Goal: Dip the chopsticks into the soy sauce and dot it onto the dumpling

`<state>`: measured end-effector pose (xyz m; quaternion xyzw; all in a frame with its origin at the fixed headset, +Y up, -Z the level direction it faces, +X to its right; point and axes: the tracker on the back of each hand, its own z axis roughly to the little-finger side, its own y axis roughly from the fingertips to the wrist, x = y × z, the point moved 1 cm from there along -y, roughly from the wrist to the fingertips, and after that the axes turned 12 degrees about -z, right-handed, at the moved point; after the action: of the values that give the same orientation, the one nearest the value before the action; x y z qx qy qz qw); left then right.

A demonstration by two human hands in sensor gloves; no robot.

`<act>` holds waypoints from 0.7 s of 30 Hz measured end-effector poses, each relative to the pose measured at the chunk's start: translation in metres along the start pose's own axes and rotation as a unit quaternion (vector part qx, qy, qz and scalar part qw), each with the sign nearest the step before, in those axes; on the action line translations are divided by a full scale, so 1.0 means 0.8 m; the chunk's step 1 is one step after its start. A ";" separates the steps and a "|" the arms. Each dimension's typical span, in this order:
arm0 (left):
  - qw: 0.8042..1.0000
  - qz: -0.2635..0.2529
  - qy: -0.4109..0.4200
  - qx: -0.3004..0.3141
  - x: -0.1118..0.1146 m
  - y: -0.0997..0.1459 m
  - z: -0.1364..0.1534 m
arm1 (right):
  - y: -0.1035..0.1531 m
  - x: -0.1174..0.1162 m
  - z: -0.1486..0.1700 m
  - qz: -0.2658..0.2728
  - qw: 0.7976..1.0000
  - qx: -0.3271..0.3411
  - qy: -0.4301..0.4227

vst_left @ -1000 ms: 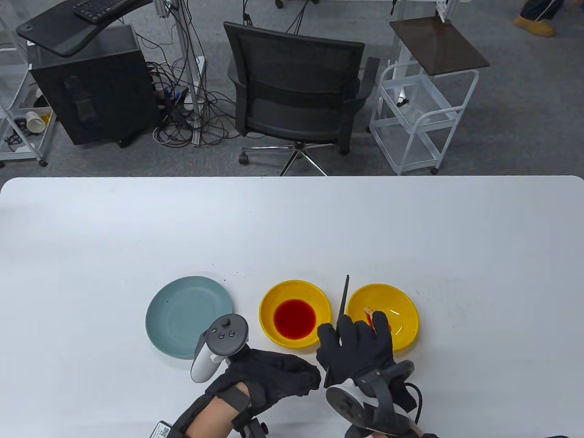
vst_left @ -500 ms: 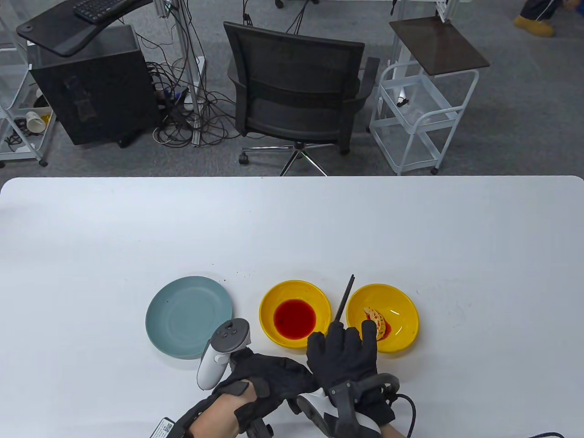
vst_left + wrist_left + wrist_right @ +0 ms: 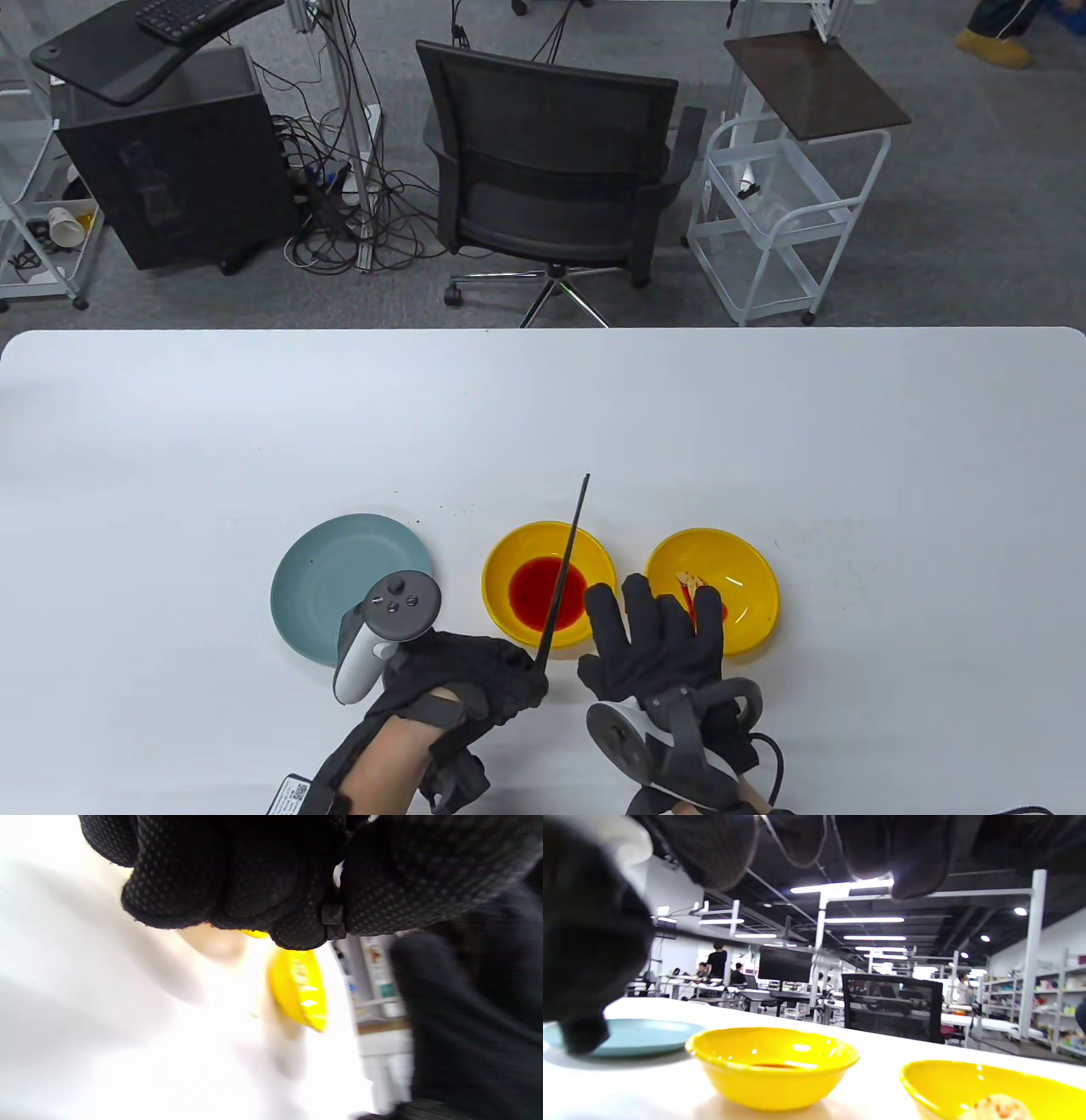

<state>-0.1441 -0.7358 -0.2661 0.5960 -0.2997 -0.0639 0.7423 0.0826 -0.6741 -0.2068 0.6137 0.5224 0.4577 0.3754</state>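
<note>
My left hand (image 3: pixel 501 679) grips the near end of the black chopsticks (image 3: pixel 564 569). They slant away over the yellow bowl (image 3: pixel 501 556) of red soy sauce (image 3: pixel 530 594), their tips past its far rim. In the left wrist view the curled fingers (image 3: pixel 220 878) close round the chopsticks' square end (image 3: pixel 333 916). My right hand (image 3: pixel 657 632) is spread flat and empty, its fingers over the near-left rim of the second yellow bowl (image 3: pixel 751 586), which holds the dumpling (image 3: pixel 689 581). The right wrist view shows the sauce bowl (image 3: pixel 772 1065) and the dumpling (image 3: pixel 995 1109).
A teal plate (image 3: pixel 335 586) lies left of the sauce bowl, partly under the left hand's tracker (image 3: pixel 382 628). The white table (image 3: pixel 543 407) stretches away beyond the bowls. An office chair (image 3: pixel 551 170) stands behind its far edge.
The chopsticks were under my right hand between the two bowls. Now my left hand grips them and they lean over the sauce bowl. My right hand has let go and spread open.
</note>
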 end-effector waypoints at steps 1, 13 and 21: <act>1.000 -0.013 -0.024 -0.008 -0.003 -0.001 0.003 | -0.001 0.001 0.003 -0.001 1.000 -0.004 -0.008; 0.992 -0.019 -0.108 -0.055 0.006 -0.019 0.021 | -0.003 0.000 0.027 -0.028 0.997 -0.017 -0.073; 0.995 0.000 -0.034 -0.095 0.011 -0.025 0.040 | -0.003 0.000 0.029 -0.041 0.995 -0.013 -0.088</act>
<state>-0.1482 -0.7729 -0.2779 0.5208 -0.3168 -0.1122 0.7847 0.1038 -0.6730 -0.2162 0.6253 0.5058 0.3925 0.4462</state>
